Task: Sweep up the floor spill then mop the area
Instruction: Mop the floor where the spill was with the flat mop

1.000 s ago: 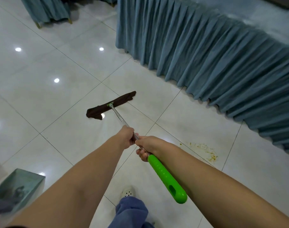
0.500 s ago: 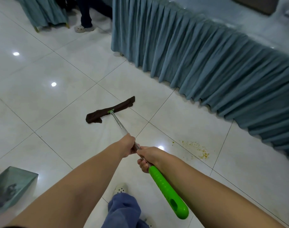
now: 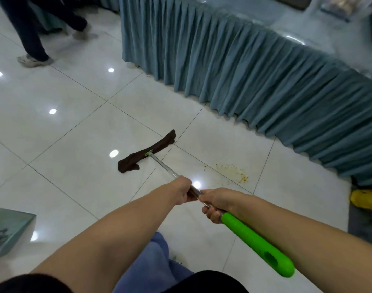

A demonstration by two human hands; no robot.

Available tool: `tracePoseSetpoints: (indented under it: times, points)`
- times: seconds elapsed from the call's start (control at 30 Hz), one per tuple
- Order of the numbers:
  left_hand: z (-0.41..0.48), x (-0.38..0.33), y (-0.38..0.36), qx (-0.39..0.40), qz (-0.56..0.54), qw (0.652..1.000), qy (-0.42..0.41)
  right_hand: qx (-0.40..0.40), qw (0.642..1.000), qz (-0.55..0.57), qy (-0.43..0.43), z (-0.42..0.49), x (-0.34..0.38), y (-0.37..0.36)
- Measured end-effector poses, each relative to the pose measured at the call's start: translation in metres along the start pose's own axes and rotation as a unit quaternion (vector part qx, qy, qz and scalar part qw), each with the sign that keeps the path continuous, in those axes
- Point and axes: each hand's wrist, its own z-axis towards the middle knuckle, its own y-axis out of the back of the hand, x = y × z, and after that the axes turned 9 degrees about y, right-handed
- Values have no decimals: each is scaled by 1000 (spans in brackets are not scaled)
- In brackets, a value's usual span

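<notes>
On the white tile floor [image 3: 79, 127], in front of the skirted table: mop [image 3: 163, 164] is down, its dark brown cloth head [image 3: 159, 144] flat on the tiles, lying across a grout line. One end of the cloth is bunched up. The spill [image 3: 233, 171] is a scatter of orange-yellow crumbs to the right of the head, near it but not touching, and thickest at its right end.

Both hands are on the mop. Left hand [image 3: 182, 188] is wrapped round the bare metal shaft. Right hand [image 3: 214, 203] sits just behind it, clamped where the shaft meets the green grip [image 3: 255, 242]. The hands are close together, nearly touching. The grip's tail sticks out past the right forearm.

Grey-blue pleated table skirt [image 3: 244, 81] runs across the back and right, its hem at floor level. Teal open container [image 3: 11, 227] stands at lower left with something dark inside; can't tell what. Yellow object [image 3: 364, 200] at the right edge, blurred. A second person's legs [image 3: 30, 32] in dark trousers, top left, well apart from the mop.
</notes>
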Motion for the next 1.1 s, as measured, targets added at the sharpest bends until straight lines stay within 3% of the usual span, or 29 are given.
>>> tracePoseSetpoints:
  times: [0.17,0.5,0.77,0.87,1.1]
  points:
    - [-15,3,1,9,-43,999,-5,2,1000,-18,-6,-12,10,-3]
    - [-1,-7,40,57,-249,966,-28,-17,999,-42,-1,2,44,-40]
    - [22,-76,112,100,-426,898,48,-16,999,38,7,50,98,-98]
    - [32,-111,150,99,-429,895,66,-18,996,81,16,71,131,-128]
    - [49,-194,233,87,-332,937,71,3,981,193,16,115,204,-188]
